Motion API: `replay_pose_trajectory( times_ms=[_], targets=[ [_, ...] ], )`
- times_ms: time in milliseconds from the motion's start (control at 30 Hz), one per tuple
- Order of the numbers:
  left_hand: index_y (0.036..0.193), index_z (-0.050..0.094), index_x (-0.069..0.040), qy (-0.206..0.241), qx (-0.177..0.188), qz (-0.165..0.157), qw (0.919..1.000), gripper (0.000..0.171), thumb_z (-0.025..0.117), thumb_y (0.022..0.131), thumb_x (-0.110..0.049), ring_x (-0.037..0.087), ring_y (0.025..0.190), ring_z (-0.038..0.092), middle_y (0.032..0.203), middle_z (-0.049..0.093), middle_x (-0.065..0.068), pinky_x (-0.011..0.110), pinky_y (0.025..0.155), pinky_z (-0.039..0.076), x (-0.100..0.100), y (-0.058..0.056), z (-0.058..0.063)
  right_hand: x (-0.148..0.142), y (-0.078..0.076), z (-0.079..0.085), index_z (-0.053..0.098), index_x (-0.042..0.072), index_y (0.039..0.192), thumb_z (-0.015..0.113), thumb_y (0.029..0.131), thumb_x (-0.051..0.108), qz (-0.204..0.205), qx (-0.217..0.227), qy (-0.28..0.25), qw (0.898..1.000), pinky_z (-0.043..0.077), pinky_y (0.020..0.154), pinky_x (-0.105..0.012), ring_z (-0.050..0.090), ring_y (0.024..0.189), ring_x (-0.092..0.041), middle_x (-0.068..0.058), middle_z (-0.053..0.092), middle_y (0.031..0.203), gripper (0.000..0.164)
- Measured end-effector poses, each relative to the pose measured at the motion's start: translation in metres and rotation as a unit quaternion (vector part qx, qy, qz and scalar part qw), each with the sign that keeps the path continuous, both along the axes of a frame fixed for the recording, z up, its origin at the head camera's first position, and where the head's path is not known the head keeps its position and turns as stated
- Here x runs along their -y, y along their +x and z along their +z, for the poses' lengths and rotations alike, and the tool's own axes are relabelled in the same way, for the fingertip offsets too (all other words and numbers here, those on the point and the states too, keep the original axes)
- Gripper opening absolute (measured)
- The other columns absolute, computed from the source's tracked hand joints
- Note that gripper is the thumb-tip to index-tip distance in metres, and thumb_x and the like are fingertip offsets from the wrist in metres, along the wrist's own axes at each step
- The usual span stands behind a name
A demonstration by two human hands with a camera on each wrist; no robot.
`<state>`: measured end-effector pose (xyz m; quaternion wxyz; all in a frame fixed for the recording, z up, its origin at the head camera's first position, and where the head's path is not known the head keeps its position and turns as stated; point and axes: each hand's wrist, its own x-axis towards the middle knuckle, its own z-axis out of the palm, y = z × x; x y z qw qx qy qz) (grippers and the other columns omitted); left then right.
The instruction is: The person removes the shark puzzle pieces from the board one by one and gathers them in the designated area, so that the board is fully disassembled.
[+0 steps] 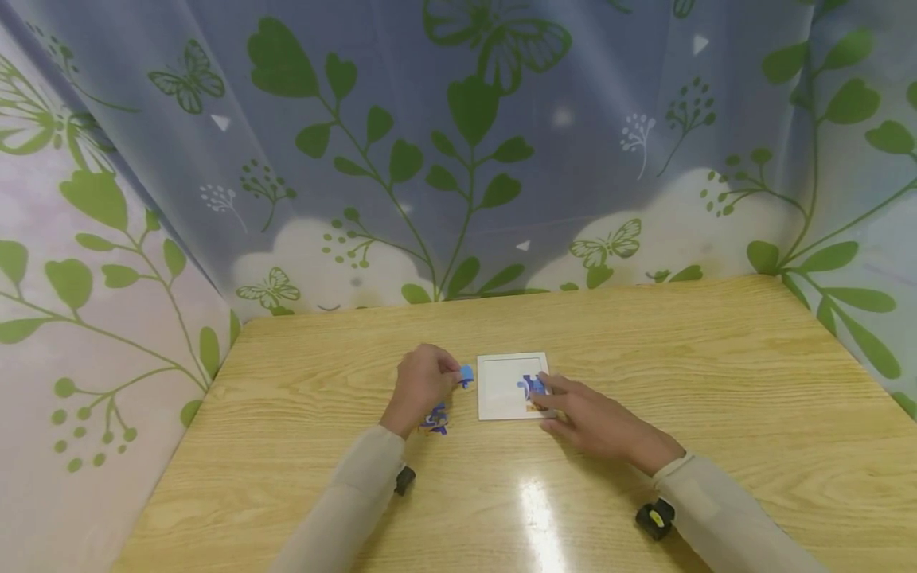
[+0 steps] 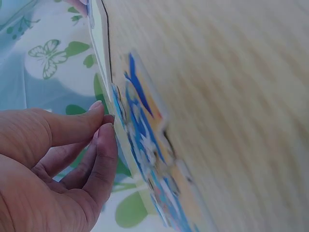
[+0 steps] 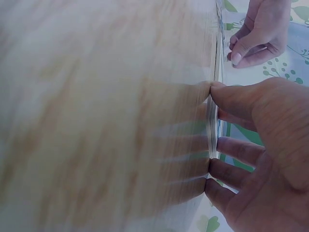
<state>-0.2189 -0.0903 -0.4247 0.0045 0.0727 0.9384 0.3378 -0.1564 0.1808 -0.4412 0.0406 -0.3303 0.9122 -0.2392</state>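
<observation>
In the head view, my left hand (image 1: 423,382) pinches a light-blue jigsaw puzzle piece (image 1: 466,374) between thumb and fingertips, just left of a white square puzzle tray (image 1: 497,406). Below that hand lies a small pile of loose puzzle pieces (image 1: 435,419); the left wrist view shows these pieces (image 2: 145,140) nearly edge-on, overlapping each other. Joined pieces in blue and orange (image 1: 532,390) sit in the tray's right part. My right hand (image 1: 595,414) rests with spread fingers at the tray's right edge, covering part of it; its fingertips are low at the table in the right wrist view.
The tray and pieces lie on a light wood-grain table (image 1: 286,461). A blue curtain (image 1: 573,159) with green leaves and butterflies hangs behind the table's far edge, and patterned cloth flanks both sides. Black wrist cameras (image 1: 655,519) are worn at both cuffs.
</observation>
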Motion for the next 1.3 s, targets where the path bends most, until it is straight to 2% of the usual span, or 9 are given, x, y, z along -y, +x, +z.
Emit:
replay_pose_trajectory(
  times_ms=[167, 300, 667, 767, 1100, 1300],
  targets=[
    [0.090, 0.078, -0.002, 0.001, -0.010, -0.033, 0.9994, 0.005, 0.080, 0.086, -0.006, 0.020, 0.078, 0.069, 0.084, 0.075, 0.007, 0.041, 0.078, 0.057, -0.012, -0.002, 0.004, 0.000, 0.000, 0.001, 0.057, -0.005, 0.138, 0.063, 0.101, 0.015, -0.005, 0.003, -0.001, 1.000, 0.037, 0.110, -0.058, 0.038, 0.141, -0.047, -0.032, 0.041, 0.151, 0.042],
    [0.089, 0.079, -0.003, 0.002, -0.018, -0.053, 0.9984, 0.004, 0.080, 0.086, -0.006, 0.021, 0.079, 0.069, 0.084, 0.075, 0.007, 0.039, 0.076, 0.056, -0.027, -0.004, 0.003, 0.000, 0.001, 0.001, 0.057, -0.004, 0.139, 0.062, 0.102, 0.015, -0.010, 0.003, 0.001, 1.000, 0.037, 0.110, -0.058, 0.039, 0.140, -0.047, -0.031, 0.040, 0.151, 0.043],
    [0.091, 0.080, -0.006, -0.023, 0.024, -0.073, 0.9968, 0.007, 0.082, 0.085, -0.008, 0.019, 0.084, 0.068, 0.089, 0.076, 0.004, 0.032, 0.075, 0.055, -0.066, -0.003, 0.001, 0.000, 0.001, 0.002, 0.056, -0.004, 0.140, 0.062, 0.101, 0.014, -0.006, 0.006, -0.001, 1.000, 0.039, 0.108, -0.058, 0.039, 0.139, -0.048, -0.032, 0.040, 0.151, 0.043],
    [0.091, 0.079, -0.006, -0.024, 0.037, -0.069, 0.9966, 0.008, 0.082, 0.084, -0.008, 0.018, 0.082, 0.067, 0.089, 0.075, 0.004, 0.030, 0.073, 0.054, -0.071, -0.003, -0.001, 0.000, 0.000, 0.002, 0.056, -0.004, 0.139, 0.062, 0.102, 0.014, -0.003, 0.003, -0.002, 1.000, 0.040, 0.107, -0.058, 0.040, 0.138, -0.048, -0.033, 0.040, 0.151, 0.042],
    [0.088, 0.080, -0.009, -0.023, 0.048, -0.067, 0.9963, 0.005, 0.083, 0.084, -0.009, 0.012, 0.075, 0.065, 0.084, 0.074, 0.000, 0.026, 0.069, 0.054, -0.076, -0.004, -0.003, 0.002, 0.000, 0.002, 0.058, -0.005, 0.138, 0.063, 0.101, 0.014, 0.002, -0.009, 0.008, 1.000, 0.042, 0.106, -0.057, 0.042, 0.137, -0.049, -0.033, 0.041, 0.150, 0.041],
    [0.084, 0.080, -0.010, -0.019, 0.050, -0.064, 0.9965, 0.004, 0.084, 0.083, -0.008, 0.012, 0.073, 0.064, 0.080, 0.073, -0.002, 0.027, 0.070, 0.053, -0.076, -0.004, -0.004, 0.003, 0.002, 0.003, 0.058, -0.006, 0.136, 0.065, 0.100, 0.015, 0.004, -0.032, 0.025, 0.999, 0.043, 0.104, -0.056, 0.044, 0.135, -0.049, -0.035, 0.041, 0.149, 0.042]
  ],
)
